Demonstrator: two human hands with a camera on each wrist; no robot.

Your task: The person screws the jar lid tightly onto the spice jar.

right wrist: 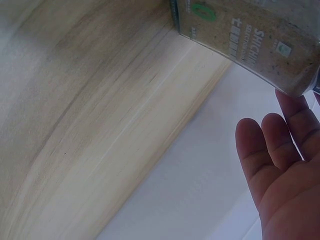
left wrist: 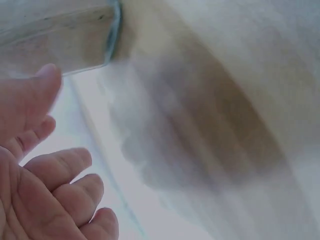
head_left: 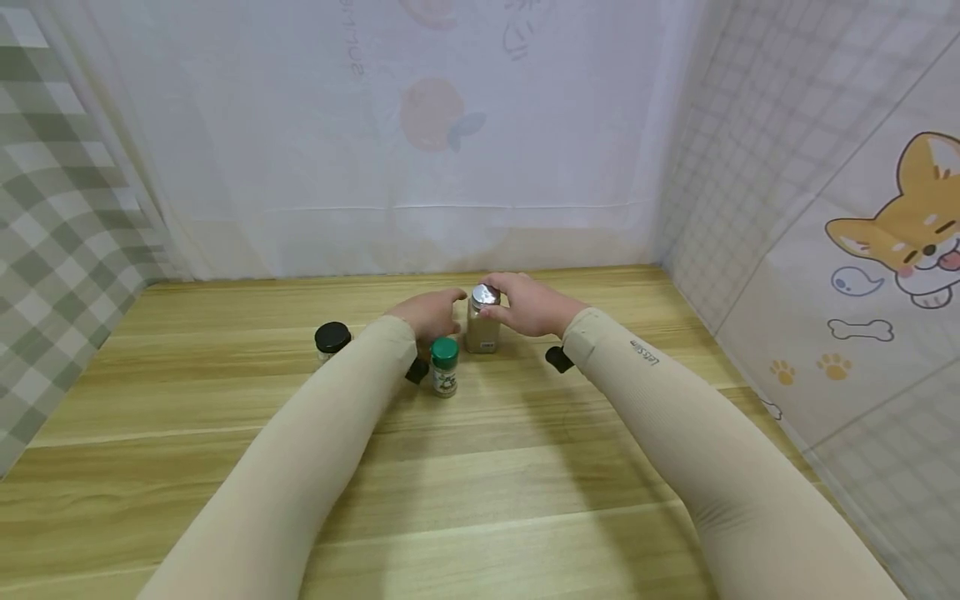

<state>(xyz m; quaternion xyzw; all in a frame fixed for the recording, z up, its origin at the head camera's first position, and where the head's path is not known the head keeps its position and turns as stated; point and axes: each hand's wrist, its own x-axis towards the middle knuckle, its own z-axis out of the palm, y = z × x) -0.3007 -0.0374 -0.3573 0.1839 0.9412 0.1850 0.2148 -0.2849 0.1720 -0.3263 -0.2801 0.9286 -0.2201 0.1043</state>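
A square clear seasoning jar [head_left: 482, 333] with tan powder and a silver cap [head_left: 485, 295] stands upright on the table. From the right, my right hand [head_left: 531, 304] pinches the jar at its cap, thumb in front and fingers behind. The right wrist view shows the printed side of the jar [right wrist: 250, 45] above loosely bent fingers [right wrist: 252, 150]. My left hand [head_left: 429, 315] is at the jar's left side, fingers relaxed and not wrapped round it. In the left wrist view its thumb [left wrist: 37, 95] overlaps the jar [left wrist: 60, 47]; whether it touches cannot be told.
A small green-capped seasoning jar [head_left: 444, 367] stands just in front of my left hand. Farther left, a black-lidded jar [head_left: 332, 337] is partly hidden by my left sleeve [head_left: 330, 417]. A white curtain [head_left: 300, 167] hangs behind the wooden table [head_left: 480, 533].
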